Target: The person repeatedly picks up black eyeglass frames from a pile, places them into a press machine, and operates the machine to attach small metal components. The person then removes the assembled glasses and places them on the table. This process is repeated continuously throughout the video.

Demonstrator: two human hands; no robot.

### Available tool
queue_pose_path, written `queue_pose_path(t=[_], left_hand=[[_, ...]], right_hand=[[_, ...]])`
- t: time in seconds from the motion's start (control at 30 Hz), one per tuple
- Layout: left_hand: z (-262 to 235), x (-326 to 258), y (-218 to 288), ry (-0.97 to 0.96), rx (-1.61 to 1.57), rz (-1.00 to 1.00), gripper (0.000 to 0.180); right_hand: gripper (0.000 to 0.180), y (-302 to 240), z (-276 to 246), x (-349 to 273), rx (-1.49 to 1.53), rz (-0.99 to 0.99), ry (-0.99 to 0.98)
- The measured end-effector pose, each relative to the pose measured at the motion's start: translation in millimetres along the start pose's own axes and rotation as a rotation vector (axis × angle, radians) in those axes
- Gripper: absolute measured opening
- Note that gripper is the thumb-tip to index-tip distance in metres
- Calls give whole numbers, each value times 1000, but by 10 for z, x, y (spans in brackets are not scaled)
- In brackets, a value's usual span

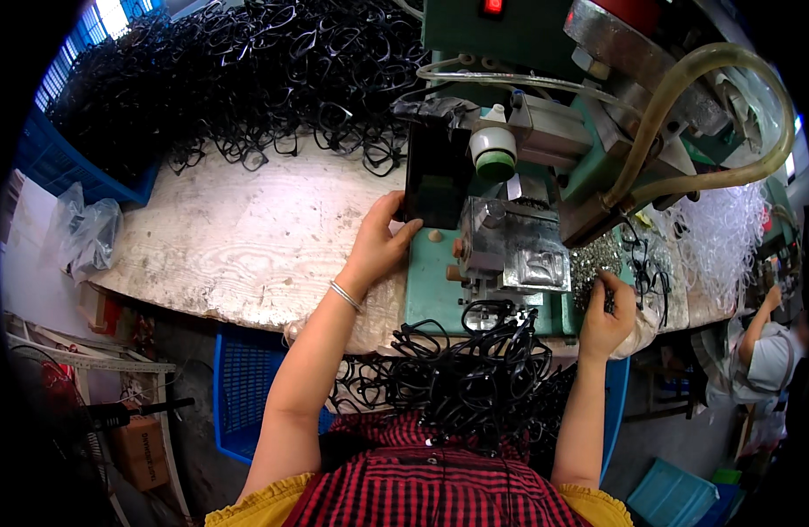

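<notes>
My left hand (382,239), with a bracelet on the wrist, rests against the left side of a green machine (429,294). Its thumb and fingers are apart beside a dark panel (435,198), and some fingertips are hidden. On the machine's other side, my right hand (608,318) has its fingers curled together at a heap of small metal pieces (598,263); whatever is in them cannot be made out. Between my hands sits a metal block fixture (532,255). Below it, black eyeglass frames (475,373) lie piled over my lap and the table's front edge.
A large heap of black eyeglass frames (273,70) covers the back left of the wooden table (238,220). A hose (637,158) loops at the machine's right, near clear stringy plastic (721,237). A blue crate (246,395) stands below. Another person (765,351) works far right.
</notes>
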State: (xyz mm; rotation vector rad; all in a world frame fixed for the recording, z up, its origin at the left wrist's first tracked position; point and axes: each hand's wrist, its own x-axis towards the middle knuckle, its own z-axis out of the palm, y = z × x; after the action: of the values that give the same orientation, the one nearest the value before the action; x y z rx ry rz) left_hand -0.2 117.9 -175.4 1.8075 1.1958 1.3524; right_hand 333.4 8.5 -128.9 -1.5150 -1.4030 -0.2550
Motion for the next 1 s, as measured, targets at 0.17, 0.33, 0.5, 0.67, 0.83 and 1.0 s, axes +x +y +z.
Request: queue_pose_path(t=[0.17, 0.33, 0.5, 0.67, 0.83, 1.0], left_hand=[[-11, 10, 49, -13, 9, -8, 36], [2, 0, -27, 3, 31, 12, 37], [-3, 12, 34, -9, 14, 15, 37], [-4, 14, 40, -4, 7, 11, 37], [-1, 8, 49, -3, 15, -5, 37], [-3, 6, 42, 2, 2, 1, 37]], right_hand=[[12, 11, -5, -2, -7, -8, -5], [11, 4, -4, -4, -19, -4, -5], [11, -2, -9, 1, -10, 5, -9], [11, 9, 0, -4, -16, -7, -11], [12, -30, -9, -1, 1, 8, -15], [12, -17, 4, -3, 12, 0, -12]])
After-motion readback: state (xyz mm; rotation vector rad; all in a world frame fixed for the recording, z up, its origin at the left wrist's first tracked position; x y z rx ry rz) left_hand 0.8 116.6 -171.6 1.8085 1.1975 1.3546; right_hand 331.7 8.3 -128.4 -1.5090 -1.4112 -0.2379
